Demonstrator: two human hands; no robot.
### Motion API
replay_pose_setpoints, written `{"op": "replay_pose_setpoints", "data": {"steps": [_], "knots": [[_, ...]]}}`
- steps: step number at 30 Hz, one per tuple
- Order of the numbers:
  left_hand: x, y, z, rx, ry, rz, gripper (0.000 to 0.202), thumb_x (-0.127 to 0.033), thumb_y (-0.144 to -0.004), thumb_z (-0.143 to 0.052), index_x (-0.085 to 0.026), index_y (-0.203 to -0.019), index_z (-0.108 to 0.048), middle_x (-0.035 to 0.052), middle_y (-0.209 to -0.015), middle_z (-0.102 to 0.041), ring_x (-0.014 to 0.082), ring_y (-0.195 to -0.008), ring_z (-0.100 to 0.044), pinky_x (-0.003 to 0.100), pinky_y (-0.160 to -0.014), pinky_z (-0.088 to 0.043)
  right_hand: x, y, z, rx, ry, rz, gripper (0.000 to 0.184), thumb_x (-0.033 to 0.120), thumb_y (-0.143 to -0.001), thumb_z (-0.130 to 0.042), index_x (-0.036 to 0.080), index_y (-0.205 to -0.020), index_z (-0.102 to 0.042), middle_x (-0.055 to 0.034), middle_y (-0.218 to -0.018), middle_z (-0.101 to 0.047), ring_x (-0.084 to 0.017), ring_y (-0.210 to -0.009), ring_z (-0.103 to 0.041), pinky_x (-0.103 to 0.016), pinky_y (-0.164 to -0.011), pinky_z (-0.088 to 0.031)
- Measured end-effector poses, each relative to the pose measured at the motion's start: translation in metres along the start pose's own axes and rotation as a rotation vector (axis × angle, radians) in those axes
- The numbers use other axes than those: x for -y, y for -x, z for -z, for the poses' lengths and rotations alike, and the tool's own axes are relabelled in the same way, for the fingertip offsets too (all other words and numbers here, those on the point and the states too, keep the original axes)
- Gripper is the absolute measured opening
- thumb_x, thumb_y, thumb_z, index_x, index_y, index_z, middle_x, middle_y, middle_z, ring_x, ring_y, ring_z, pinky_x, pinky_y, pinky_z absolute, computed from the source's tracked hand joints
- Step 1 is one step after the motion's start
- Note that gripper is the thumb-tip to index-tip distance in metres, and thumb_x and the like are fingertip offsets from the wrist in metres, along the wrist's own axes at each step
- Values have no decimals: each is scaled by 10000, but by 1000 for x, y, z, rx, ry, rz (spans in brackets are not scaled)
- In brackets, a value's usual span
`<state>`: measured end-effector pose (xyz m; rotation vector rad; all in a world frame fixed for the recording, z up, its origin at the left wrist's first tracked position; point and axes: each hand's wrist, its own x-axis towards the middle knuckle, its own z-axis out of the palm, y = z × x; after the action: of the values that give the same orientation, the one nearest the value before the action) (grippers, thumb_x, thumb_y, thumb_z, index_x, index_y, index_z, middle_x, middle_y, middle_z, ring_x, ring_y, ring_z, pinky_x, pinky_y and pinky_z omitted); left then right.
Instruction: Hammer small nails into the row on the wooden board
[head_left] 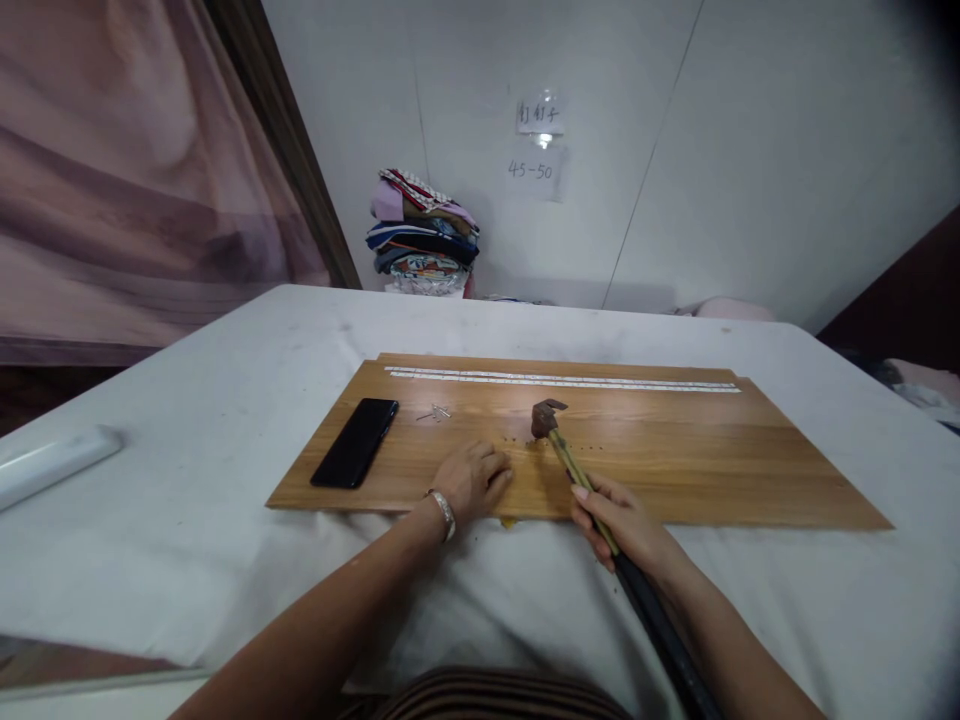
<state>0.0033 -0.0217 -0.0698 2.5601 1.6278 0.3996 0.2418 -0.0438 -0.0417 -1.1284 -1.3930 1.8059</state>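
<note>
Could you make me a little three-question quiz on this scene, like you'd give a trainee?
1. Name the tool held in the right grip.
2. True or false: the black phone lies to the right of the loose nails.
3. Fill in the blank: the lower wall note reads "45-__".

Key:
1. A hammer.
2. False; it lies to their left.
3. 50.
</note>
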Motion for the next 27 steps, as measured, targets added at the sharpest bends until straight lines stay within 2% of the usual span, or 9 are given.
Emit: {"op": "replay_pose_setpoints", "data": {"steps": [7, 16, 27], "knots": [[0, 0, -1, -11, 26, -4, 252, -340, -908, -429, -203, -867, -637, 52, -827, -592, 187, -815, -527, 319, -769, -401, 3, 0, -2, -1, 0, -30, 397, 554, -790, -567, 193, -679, -444, 91, -531, -439, -21, -287, -334, -155, -263, -343], [0, 0, 1, -2, 39, -3, 248, -337, -908, -430, -205, -873, -637, 51, -826, -585, 185, -811, -523, 318, -773, -406, 1, 1, -1, 7, -2, 3, 361, 506, -840, -537, 190, -691, -446, 92, -525, -429, -21, -292, -341, -144, -271, -346], [0, -1, 1, -3, 21, -7, 248, -338, -905, -430, -202, -866, -634, 50, -822, -585, 181, -802, -519, 316, -761, -402, 1, 0, -1, -2, 4, -27, 402, 564, -799, -555, 196, -685, -440, 92, -519, -429, -25, -288, -328, -156, -267, -345]]}}
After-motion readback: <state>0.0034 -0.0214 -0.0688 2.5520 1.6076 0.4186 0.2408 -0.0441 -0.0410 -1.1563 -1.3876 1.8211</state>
